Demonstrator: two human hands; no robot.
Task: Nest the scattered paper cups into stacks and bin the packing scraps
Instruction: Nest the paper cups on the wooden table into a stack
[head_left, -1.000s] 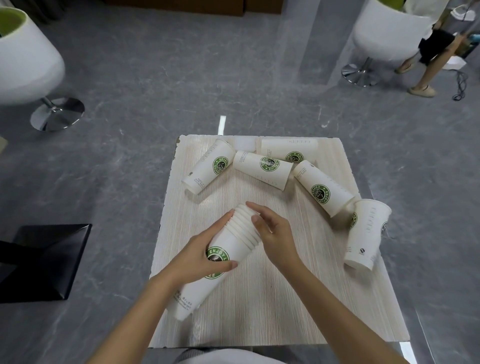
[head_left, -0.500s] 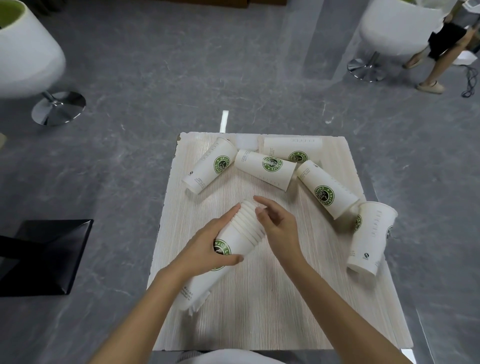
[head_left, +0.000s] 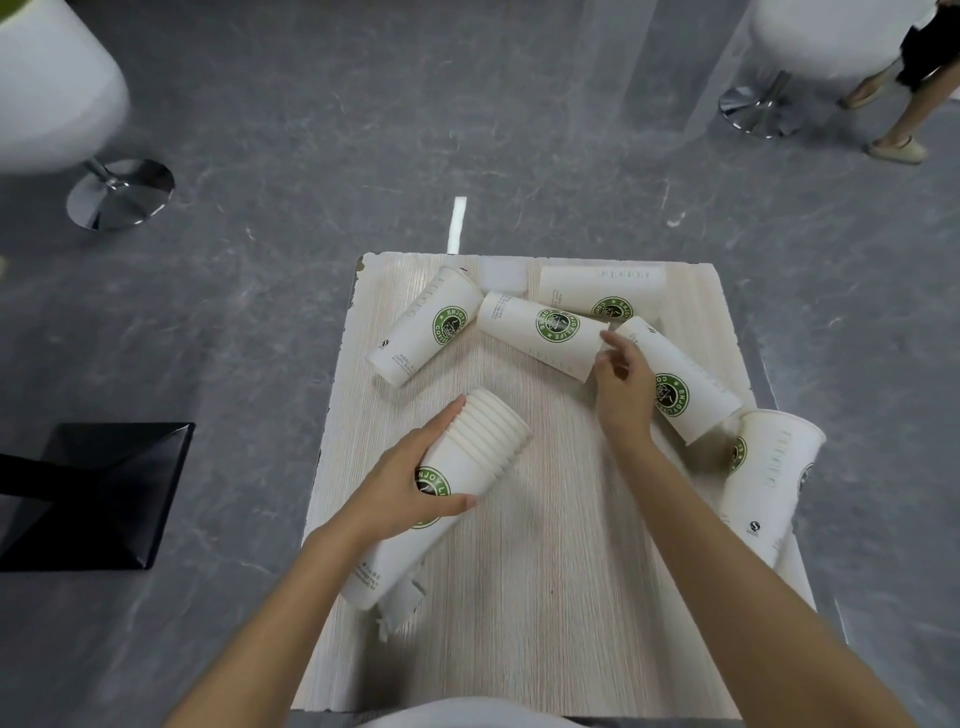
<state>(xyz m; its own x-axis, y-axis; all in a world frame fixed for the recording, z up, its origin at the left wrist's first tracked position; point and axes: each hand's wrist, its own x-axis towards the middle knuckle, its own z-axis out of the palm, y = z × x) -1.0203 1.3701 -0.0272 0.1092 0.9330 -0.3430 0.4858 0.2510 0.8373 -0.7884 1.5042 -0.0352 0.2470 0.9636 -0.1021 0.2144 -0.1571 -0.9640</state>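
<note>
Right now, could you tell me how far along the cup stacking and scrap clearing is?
Done: several cups nested into one stack, gripped by the left hand. In hand: the right hand reaches empty toward the loose cups. Left: five of those lie on the table, and a scrap by the stack's base is not binned.

Lounge or office; white pedestal chairs (head_left: 52, 93); grey marbled floor (head_left: 311, 130).

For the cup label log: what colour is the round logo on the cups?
Green with white lettering; clearest in the head view on the far-left cup.
</note>
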